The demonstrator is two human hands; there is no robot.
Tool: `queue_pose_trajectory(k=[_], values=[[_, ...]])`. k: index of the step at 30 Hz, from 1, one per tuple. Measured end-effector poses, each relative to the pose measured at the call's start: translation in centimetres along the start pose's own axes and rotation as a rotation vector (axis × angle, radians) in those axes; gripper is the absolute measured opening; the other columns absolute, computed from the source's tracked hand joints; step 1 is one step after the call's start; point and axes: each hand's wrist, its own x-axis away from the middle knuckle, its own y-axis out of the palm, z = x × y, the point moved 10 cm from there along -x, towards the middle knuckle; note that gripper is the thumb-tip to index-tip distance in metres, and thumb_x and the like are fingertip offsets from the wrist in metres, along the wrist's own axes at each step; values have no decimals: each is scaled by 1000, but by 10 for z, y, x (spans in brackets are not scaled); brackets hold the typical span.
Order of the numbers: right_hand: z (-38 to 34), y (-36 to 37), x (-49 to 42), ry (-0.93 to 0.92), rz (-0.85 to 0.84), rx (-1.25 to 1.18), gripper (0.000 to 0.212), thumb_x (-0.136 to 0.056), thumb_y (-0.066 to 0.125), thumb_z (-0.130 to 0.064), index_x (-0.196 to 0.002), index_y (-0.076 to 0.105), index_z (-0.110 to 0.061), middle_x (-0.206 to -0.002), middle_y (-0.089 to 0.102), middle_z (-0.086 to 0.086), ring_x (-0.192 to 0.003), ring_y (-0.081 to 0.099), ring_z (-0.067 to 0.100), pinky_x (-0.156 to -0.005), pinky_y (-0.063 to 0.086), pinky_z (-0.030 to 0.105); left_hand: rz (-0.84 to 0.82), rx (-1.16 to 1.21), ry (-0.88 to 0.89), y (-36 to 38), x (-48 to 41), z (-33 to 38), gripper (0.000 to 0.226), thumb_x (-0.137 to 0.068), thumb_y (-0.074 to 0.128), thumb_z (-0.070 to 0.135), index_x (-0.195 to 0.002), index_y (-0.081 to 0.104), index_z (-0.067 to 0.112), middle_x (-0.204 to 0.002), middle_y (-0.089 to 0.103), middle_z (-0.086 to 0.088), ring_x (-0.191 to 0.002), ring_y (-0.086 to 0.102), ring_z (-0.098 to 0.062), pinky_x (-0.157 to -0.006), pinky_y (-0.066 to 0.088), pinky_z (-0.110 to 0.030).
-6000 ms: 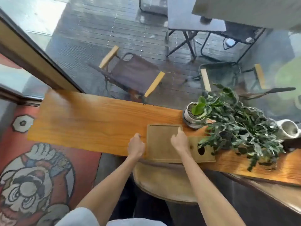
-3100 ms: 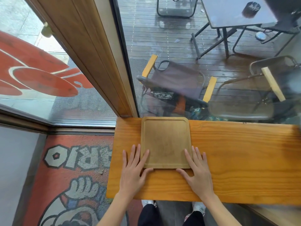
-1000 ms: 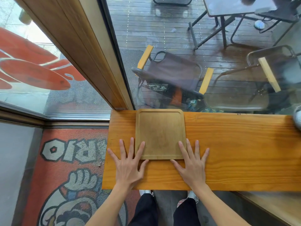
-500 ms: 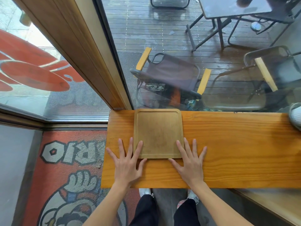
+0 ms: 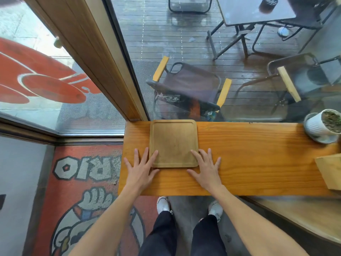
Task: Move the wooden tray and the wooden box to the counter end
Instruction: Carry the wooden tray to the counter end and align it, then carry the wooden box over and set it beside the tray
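Wooden tray [image 5: 173,143] lies flat near the left end of the table [image 5: 249,163], its far edge against the window side. The left hand [image 5: 140,167] and right hand [image 5: 206,169] rest spread flat at its near corners, fingers open, gripping nothing, index fingertips touching the rim. The wooden box [image 5: 330,170] sits well apart at the right border of the view, only partly seen, so the right hand is the nearer one; fetching it likely means reaching rightward along the table.
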Motion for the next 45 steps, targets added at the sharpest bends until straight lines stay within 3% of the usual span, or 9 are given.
queue_pose_trajectory(k=[5, 9, 13, 20, 27, 31, 36, 40, 45], values=[[-2, -18, 7, 27, -234, -160, 72, -92, 58, -51, -153, 20, -46, -165, 17, -2, -153, 4, 30, -116, 11, 66, -165, 140, -114, -5, 20, 11, 81, -99, 48, 22, -152, -9, 46, -167, -6, -12, -151, -9, -42, -112, 14, -75], [14, -63, 26, 180, -190, -713, 48, -95, 59, -40, -138, 57, -20, -139, 60, 6, -129, 54, 22, -101, 44, 31, -148, 455, -262, -18, 36, 34, 70, -91, 45, 12, -155, 20, 29, -159, 30, -17, -147, 23, -41, -112, 28, -63], [62, -93, 57, 416, -54, -1115, 29, -99, 54, -33, -92, 70, -10, -88, 70, 9, -91, 67, 24, -79, 53, 37, 201, 879, -313, -83, 45, 82, 35, -83, 47, -1, -105, 71, 12, -106, 71, -4, -100, 63, -20, -84, 49, -31], [163, -145, 94, 423, -81, -1148, 26, -99, 55, -28, -93, 67, -5, -77, 67, 5, -81, 64, 21, -80, 55, 38, 215, 950, -283, -103, 20, 249, 22, -76, 46, 0, -65, 56, 17, -74, 63, -8, -75, 59, -31, -62, 42, -35], [406, -255, 127, 591, 259, -511, 26, -95, 51, -17, -113, 70, -15, -112, 72, 9, -104, 65, 28, -90, 53, 39, -235, 836, -191, -17, -28, 486, 23, -95, 42, 10, -108, 62, 8, -89, 62, -6, -71, 59, -20, -77, 58, -44], [513, -269, 160, 784, 243, -331, 43, -98, 48, -23, -140, 53, -13, -135, 61, 15, -128, 49, 35, -105, 44, 41, -410, 938, -233, 36, -27, 589, 43, -97, 39, 16, -138, 46, 8, -129, 59, -15, -91, 60, -25, -88, 56, -43], [551, -243, 151, 800, 44, -686, 55, -101, 46, -31, -152, 34, -14, -152, 43, 17, -139, 41, 36, -111, 35, 40, -515, 1141, -316, 70, -20, 652, 69, -97, 50, 31, -156, 17, 15, -162, 26, -9, -141, 38, -31, -111, 42, -47], [554, -227, 146, 850, 77, -813, 53, -100, 47, -32, -150, 37, -17, -157, 37, 9, -143, 36, 33, -117, 31, 42, -644, 1236, -248, 69, -11, 684, 75, -101, 46, 19, -157, -2, 29, -160, 30, -6, -134, 43, -29, -94, 46, -41], [526, -210, 142, 957, 145, -907, 49, -95, 58, -30, -139, 50, -10, -142, 53, 14, -131, 49, 37, -111, 40, 48, -536, 1371, -240, 62, -20, 663, 98, -93, 60, 21, -154, -17, 28, -162, 22, -8, -143, 33, -28, -120, 27, -46]])
